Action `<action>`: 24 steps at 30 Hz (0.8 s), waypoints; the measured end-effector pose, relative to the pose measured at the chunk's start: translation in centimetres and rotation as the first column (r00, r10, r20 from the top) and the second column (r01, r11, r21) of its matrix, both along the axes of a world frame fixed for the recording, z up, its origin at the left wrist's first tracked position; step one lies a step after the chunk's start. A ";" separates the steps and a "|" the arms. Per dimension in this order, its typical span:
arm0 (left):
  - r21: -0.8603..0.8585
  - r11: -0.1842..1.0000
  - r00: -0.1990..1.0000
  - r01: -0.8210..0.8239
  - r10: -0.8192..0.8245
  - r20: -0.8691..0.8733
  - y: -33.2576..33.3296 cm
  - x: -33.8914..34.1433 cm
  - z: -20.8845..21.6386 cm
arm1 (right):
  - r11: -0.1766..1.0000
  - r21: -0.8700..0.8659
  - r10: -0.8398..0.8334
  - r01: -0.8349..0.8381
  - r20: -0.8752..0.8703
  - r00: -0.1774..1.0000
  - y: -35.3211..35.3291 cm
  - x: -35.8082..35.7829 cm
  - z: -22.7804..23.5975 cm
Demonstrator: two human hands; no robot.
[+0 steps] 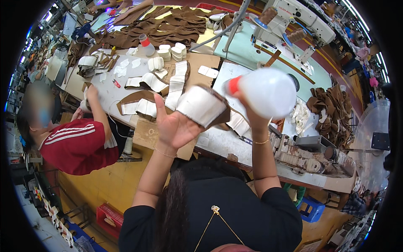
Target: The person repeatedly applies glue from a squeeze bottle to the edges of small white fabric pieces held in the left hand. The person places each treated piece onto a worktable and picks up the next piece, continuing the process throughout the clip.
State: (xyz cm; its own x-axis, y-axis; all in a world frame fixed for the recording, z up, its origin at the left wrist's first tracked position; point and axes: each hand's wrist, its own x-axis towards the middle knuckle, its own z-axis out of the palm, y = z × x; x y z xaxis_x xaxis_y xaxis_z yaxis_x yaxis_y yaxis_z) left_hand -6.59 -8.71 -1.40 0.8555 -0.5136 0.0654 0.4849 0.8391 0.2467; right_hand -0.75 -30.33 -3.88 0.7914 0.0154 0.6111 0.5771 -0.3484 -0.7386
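Note:
My left hand (176, 129) is turned palm up with the thumb stretched out. It holds a curved fabric piece (202, 105), white on the face with brown edges, and most of the fingers are hidden behind it. In my right hand (253, 114) is a translucent white bottle (270, 93), tipped on its side. Its red neck (233, 85) points left toward the fabric piece, a little apart from it. More white-and-brown fabric pieces (153, 82) lie on the table beyond my left hand.
A sewing machine (304, 19) with brown thread cones (268, 15) stands far right. Stacks of white pads (164, 53) and a second red-topped bottle (147, 45) sit farther back. Brown fabric heaps (333, 113) lie right. A person in a red shirt (77, 145) works at left.

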 end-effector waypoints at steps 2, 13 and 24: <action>0.077 0.997 0.996 -0.025 0.032 -0.086 -0.1 -0.5 0.6 | 0.984 0.096 -0.147 0.152 -0.059 0.987 0.0 0.4 3.5; 0.647 0.762 0.999 -0.027 -0.008 0.052 -0.7 -2.2 -1.6 | 0.991 -0.066 -0.123 0.116 -0.109 0.986 -0.4 2.3 1.2; 0.676 0.729 0.994 -0.108 0.056 0.099 1.9 11.8 2.8 | 0.942 0.270 -0.160 0.199 -0.159 0.974 -3.9 0.0 0.8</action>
